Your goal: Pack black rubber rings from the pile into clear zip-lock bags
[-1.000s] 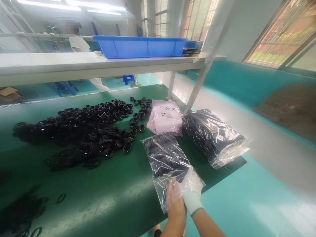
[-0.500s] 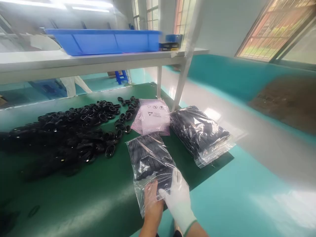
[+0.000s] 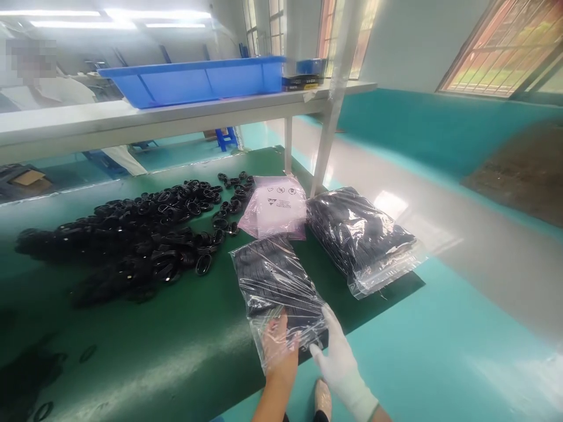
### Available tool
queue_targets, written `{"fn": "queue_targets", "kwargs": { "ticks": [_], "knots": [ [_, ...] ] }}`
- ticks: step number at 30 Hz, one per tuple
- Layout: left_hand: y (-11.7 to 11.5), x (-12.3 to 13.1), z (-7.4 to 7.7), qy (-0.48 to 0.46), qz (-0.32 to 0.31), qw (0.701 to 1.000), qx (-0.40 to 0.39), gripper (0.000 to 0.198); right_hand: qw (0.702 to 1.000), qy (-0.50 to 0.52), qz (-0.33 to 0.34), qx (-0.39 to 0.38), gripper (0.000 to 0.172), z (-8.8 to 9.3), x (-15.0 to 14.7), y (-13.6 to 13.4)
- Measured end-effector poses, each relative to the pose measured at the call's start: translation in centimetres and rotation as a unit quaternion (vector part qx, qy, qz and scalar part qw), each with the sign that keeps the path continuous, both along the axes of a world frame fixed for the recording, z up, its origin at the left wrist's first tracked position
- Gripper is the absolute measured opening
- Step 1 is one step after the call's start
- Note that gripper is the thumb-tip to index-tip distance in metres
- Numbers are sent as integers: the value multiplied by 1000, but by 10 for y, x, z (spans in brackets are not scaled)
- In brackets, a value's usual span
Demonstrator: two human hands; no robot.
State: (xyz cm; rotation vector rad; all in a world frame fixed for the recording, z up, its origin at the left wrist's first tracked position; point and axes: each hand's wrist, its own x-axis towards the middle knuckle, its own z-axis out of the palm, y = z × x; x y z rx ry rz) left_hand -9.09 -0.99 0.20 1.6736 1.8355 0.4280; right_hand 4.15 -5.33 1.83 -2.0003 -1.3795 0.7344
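Now that the bare left hand [image 3: 280,347] and the white-gloved right hand [image 3: 342,358] have been drawn apart, the clear bag [image 3: 275,272] seems to be steadied from two sides: its slack near end is met by the left (whose grip cannot be told through the film), its right edge by the right's spread fingers. Dark ribbed items are packed inside, over the green table's [image 3: 211,334] near edge. Beyond are seen a pink bag [image 3: 279,208], a second stuffed bag [image 3: 360,234], loose black coils [image 3: 132,234] and a blue bin [image 3: 197,83], its contents hidden.

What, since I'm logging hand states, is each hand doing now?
Left hand: under clear plastic of the nearer bag; open or closed cannot be told.
Right hand: open, thumb spread, at that bag's edge.
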Motion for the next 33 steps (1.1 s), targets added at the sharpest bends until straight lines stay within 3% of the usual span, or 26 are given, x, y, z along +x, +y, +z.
{"fn": "queue_targets", "kwargs": {
  "ticks": [3, 9, 12, 17, 23, 28, 33],
  "knots": [
    [0, 2, 2, -16, 13, 1000, -3, 49, 1000, -9, 22, 2, 67, -1, 6, 0],
    [2, 12, 2, -3, -9, 999, 39, 46, 997, -57, -1, -57, 71, 6, 7, 11],
    [0, 7, 3, -10, 19, 1000, 18, 49, 998, -45, 13, -47, 60, 0, 10, 1],
    [-7, -7, 9, -54, 7, 998, 12, 42, 996, -33, 58, -51, 52, -8, 13, -19],
    [-8, -7, 7, -26, -10, 999, 18, 40, 994, -33, 74, -68, 59, -1, 12, -17],
    [-8, 4, 0, 14, 0, 997, 73, 39, 995, -27, 81, -47, 64, 1, 15, -15],
    [-9, 12, -2, -2, 21, 995, 94, 37, 995, 43, 87, -23, 62, -3, 23, -16]
  ]
}}
